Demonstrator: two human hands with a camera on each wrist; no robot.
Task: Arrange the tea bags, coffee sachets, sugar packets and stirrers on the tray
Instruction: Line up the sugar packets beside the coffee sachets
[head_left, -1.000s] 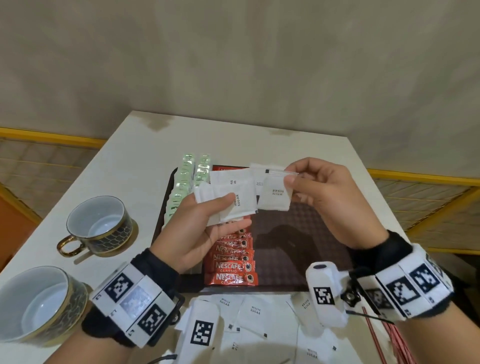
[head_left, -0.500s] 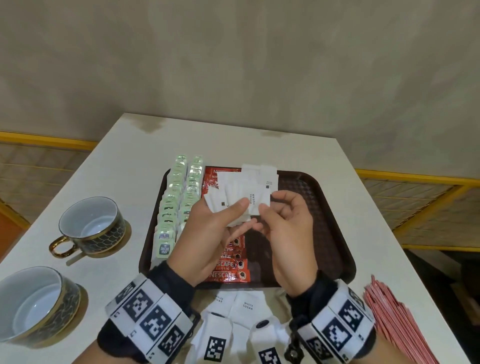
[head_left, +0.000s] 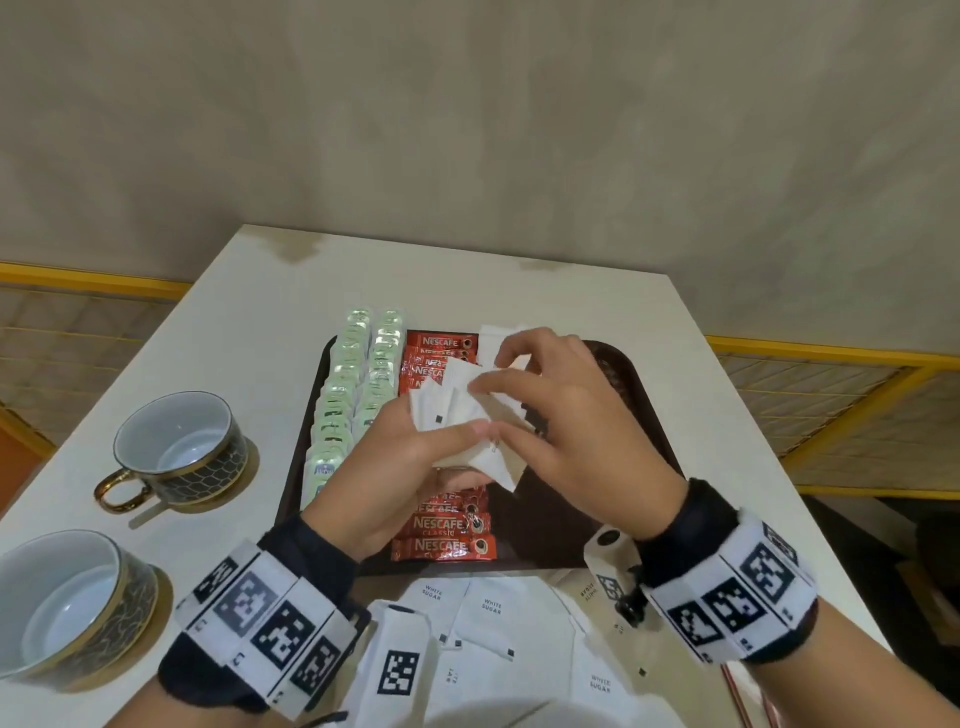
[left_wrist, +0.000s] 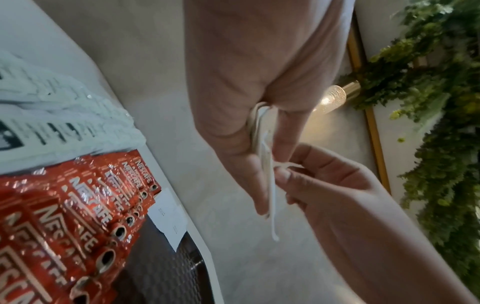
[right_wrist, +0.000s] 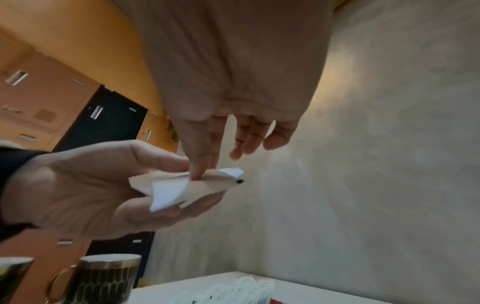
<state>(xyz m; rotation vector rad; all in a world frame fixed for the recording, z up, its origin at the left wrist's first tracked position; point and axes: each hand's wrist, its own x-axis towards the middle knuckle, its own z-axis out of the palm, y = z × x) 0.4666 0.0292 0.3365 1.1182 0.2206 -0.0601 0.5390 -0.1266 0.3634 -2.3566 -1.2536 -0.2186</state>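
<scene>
My left hand (head_left: 462, 452) holds a fanned stack of white sugar packets (head_left: 447, 410) above the dark brown tray (head_left: 556, 519), thumb on top. From the right, my right hand (head_left: 493, 410) pinches the stack between thumb and forefinger. In the left wrist view the packets (left_wrist: 262, 154) show edge-on, with the right hand (left_wrist: 285, 174) nipping one edge. In the right wrist view a fingertip (right_wrist: 200, 170) presses on the packets (right_wrist: 168, 189). On the tray lie two rows of green-white tea bags (head_left: 358, 384), a row of red coffee sachets (head_left: 447, 530) and more sugar packets (head_left: 498, 338) at the far end.
Loose sugar packets (head_left: 488, 608) lie on the white table in front of the tray. Red stirrers (head_left: 737, 701) peek in at the bottom right edge. Two gold-rimmed cups (head_left: 176, 447) (head_left: 57, 603) stand on saucers to the left. The tray's right half is bare.
A second ago my right hand held one packet apart to the right. It has brought it onto the left hand's stack, and both hands now hold the stack over the tray.
</scene>
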